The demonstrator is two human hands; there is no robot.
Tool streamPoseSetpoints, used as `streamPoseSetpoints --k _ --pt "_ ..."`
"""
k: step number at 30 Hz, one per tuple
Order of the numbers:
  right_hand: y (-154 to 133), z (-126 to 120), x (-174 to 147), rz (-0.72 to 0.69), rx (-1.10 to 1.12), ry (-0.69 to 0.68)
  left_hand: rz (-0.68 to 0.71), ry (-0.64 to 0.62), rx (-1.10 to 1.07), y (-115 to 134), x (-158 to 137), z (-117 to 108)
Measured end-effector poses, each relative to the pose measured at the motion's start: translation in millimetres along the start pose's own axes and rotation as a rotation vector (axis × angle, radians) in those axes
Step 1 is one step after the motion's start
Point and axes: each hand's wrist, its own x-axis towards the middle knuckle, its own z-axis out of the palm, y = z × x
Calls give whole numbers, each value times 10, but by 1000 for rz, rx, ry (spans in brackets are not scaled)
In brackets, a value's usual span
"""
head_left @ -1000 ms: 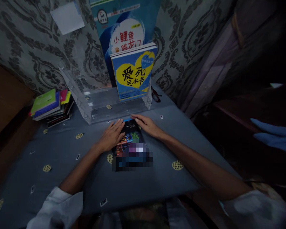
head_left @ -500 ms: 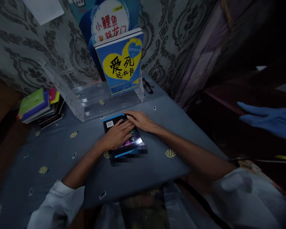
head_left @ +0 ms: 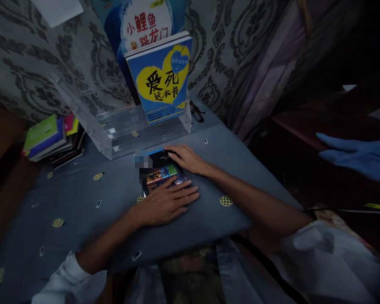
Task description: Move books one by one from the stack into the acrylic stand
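Book's (head_left: 161, 172) lying on the table (head_left: 205, 232), just by the rack (head_left: 145, 145). Its near end's being covered by the left hand (head_left: 168, 203), spread open; its far right corner's being touched by the right hand (head_left: 187, 158), can't tell if it's being pinched.

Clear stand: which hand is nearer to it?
Right. The right hand is at the far end of the dark book, toward the clear stand; the left hand lies over the book's near end, farther off.
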Motion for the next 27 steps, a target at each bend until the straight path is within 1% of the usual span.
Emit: streamPoseSetpoints --k 5,8,9,11,14,15,16,18,20,22,27 --pt "-33 -16 -12 -1 20 -24 15 10 -34 113 -20 4" --pt "-23 7 -28 -8 -9 -27 -32 58 -87 50 -63 8" --pt "-16 17 -32 -12 -23 -29 -69 95 -101 -13 -95 12" --pt "-2 34 -39 -20 -44 -39 -189 212 -112 -204 -196 20" --pt "10 46 -40 -23 -69 -63 -467 441 -100 -582 -429 20" --pt "11 47 -39 -22 -78 -68 -552 492 -96 -700 -516 17" --pt "11 48 -37 -20 -88 -72 -599 507 -98 -798 -600 15" --pt "9 48 -36 -18 -98 -71 -619 484 -105 -915 -744 13" --pt "5 49 -36 -22 -99 -68 -593 436 -99 -915 -842 21" --pt "1 49 -37 -28 -99 -66 -555 400 -77 -820 -895 38" --pt "4 67 -33 -23 -90 -69 -413 342 -44 -394 -955 87"
